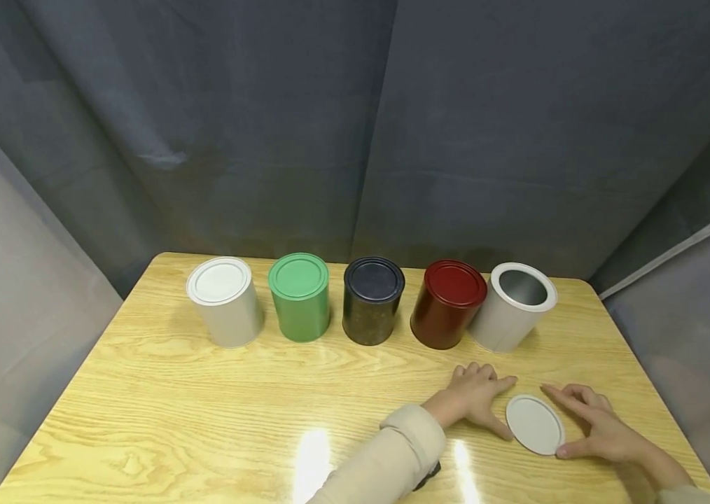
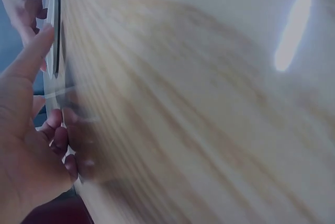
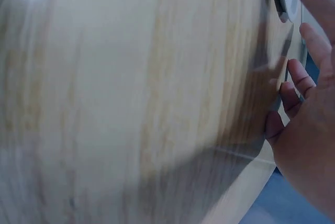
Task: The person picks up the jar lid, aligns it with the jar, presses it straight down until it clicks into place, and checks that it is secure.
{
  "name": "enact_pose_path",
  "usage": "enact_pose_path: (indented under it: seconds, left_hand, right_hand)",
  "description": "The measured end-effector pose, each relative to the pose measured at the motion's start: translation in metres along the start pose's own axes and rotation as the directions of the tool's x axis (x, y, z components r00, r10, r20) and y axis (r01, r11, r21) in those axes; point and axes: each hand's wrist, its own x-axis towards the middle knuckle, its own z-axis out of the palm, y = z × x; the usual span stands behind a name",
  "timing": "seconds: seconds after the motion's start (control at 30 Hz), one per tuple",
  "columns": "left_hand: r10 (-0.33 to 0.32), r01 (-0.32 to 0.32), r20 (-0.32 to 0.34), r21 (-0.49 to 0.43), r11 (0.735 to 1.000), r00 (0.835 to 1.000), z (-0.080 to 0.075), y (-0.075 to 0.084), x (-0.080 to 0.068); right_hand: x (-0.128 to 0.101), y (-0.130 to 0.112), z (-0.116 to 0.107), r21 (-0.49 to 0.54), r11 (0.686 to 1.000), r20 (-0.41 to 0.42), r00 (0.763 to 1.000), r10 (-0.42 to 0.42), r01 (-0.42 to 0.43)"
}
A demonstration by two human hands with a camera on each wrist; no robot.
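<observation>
A round white lid (image 1: pixel 535 424) lies on the table in front of the cans, between both hands. My left hand (image 1: pixel 476 395) is spread on its left side, with the thumb at the lid's edge and the other fingers on the wood. On the other side, my right hand (image 1: pixel 601 427) has its thumb touching the lid's lower right edge and its index finger stretched out by the upper right. In the left wrist view the lid (image 2: pixel 57 35) appears edge-on beside the left thumb. A white can (image 1: pixel 506 322) without a lid stands behind, leaning in view toward the right.
To its left stand a dark red can (image 1: pixel 444 318), a black can (image 1: pixel 370 315), a green can (image 1: pixel 301 311) and another white can (image 1: pixel 232 318), all with lids on. The wooden table (image 1: pixel 191 420) ends at a grey curtain (image 1: pixel 267 140) behind the cans.
</observation>
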Motion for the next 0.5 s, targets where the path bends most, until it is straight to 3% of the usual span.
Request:
enact_pose_path:
  seconds: [0.27, 0.5]
  left_hand:
    - [-0.053, 0.049, 0.038, 0.102, 0.994, 0.998, 0.0034, 0.0073, 0.004]
    - [-0.066, 0.065, 0.015, 0.097, 0.993, 0.998, 0.004, 0.0097, 0.0037]
  right_hand:
    - [0.0013, 0.0009, 0.0024, -0.06, 0.996, -0.019, 0.998, -0.067, 0.066]
    - [0.0021, 0.0017, 0.003, -0.07, 0.996, -0.023, 0.999, -0.048, 0.046]
